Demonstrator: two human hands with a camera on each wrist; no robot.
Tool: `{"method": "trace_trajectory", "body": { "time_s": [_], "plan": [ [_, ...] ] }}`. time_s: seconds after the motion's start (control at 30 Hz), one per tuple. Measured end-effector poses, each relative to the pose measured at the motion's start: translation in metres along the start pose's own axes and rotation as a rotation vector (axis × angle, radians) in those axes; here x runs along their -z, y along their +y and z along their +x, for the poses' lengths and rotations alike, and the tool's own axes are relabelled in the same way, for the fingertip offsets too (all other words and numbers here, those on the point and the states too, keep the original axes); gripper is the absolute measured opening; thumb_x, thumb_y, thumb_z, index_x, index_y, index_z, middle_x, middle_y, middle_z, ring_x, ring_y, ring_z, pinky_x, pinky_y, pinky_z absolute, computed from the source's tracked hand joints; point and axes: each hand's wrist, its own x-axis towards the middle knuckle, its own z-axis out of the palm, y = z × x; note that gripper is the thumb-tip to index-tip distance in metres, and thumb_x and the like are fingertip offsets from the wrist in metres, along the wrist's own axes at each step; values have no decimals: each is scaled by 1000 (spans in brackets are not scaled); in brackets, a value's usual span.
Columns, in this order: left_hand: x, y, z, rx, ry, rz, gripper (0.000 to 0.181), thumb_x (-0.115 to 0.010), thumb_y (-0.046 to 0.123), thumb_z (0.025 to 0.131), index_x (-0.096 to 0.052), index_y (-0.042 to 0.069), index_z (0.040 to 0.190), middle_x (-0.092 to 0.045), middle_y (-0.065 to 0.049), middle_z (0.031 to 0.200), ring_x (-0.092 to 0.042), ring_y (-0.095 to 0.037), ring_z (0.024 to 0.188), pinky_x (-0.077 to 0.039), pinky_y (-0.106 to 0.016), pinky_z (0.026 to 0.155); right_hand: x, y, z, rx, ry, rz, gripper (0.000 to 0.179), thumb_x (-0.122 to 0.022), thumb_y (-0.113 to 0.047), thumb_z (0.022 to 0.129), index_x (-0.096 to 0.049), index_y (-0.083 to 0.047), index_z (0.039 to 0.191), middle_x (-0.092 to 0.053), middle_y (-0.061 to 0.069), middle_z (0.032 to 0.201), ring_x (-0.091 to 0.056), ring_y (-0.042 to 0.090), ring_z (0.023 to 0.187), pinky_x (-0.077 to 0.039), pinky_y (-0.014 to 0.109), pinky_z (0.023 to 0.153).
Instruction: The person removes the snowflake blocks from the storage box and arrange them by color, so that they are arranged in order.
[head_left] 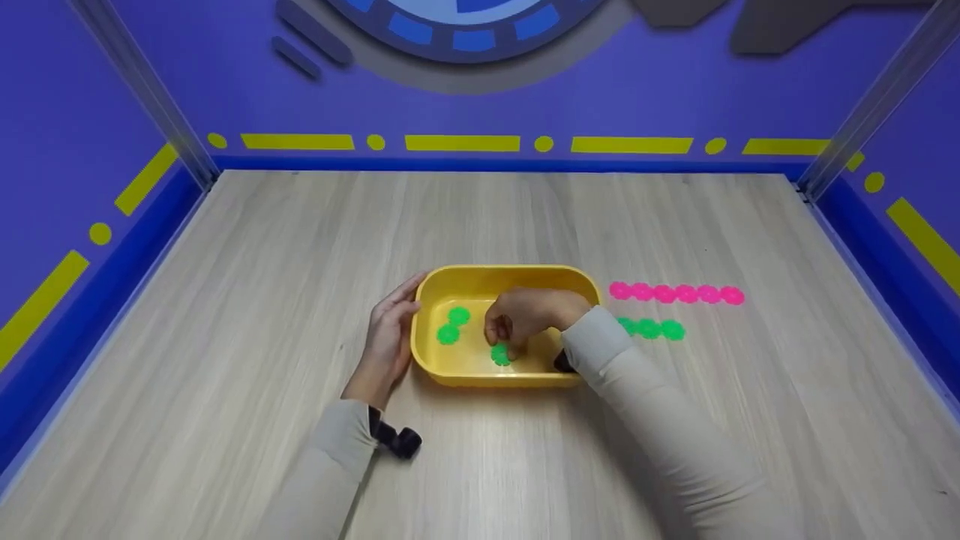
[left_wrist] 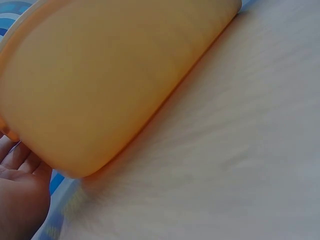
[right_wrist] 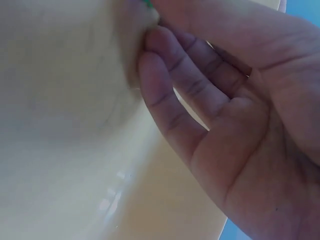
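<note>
A yellow plastic tub [head_left: 480, 380] stands on the table. My left hand [head_left: 388, 330] holds it by its left end, thumb at the rim and fingers along the outer wall. In the left wrist view that hand [left_wrist: 25, 192] shows beside the tub's wall [left_wrist: 110, 75]. Inside the tub, my right hand [head_left: 525, 315] reaches down with bent fingers and pinches a green flower-shaped disc [head_left: 500, 355] close over the floor. Only a sliver of green shows by the right hand [right_wrist: 220, 105] in the right wrist view. Two more green discs [head_left: 448, 334] lie at the tub's left.
Right of the tub, a row of several pink flower-shaped discs [head_left: 664, 293] lies on the wooden table [head_left: 480, 465]. A row of green discs [head_left: 673, 330] lies nearer, partly hidden by the right sleeve [head_left: 660, 420]. Blue walls [head_left: 480, 112] enclose the table's back and sides.
</note>
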Motion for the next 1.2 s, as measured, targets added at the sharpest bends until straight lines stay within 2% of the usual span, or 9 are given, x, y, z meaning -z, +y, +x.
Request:
{"method": "trace_trajectory", "body": {
  "time_s": [0.23,0.6,1.0,1.2],
  "plan": [
    [0,-1,0,-3,-11,2,54,-38,-7,87,-42,-6,141,-38,-14,152,-31,-20,144,-27,-33,118,0,0,0,2,-15,-16,19,-77,-5,77,-66,-12,91,-57,-5,78,-49,10,74,-43,20,67],
    [0,-1,0,7,2,12,53,-39,-6,88,-44,-3,141,-41,-12,151,-32,-17,143,-28,-31,117,-1,0,0,12,-12,-18,21,-68,6,76,-64,-12,86,-55,-6,76,-47,10,73,-41,20,63],
    [-1,0,0,15,-2,-4,54,-39,-7,87,-43,-4,141,-39,-13,152,-31,-19,143,-28,-33,118,1,1,0,28,-43,17,26,-74,2,76,-64,-11,96,-56,-1,83,-49,12,78,-44,20,68],
    [0,0,0,1,-6,-3,54,-39,-7,87,-42,-6,141,-39,-15,151,-32,-20,143,-28,-33,117,0,-1,0,22,-55,-6,26,-73,4,75,-63,-13,92,-55,-3,81,-48,12,77,-44,21,68]
  ]
}}
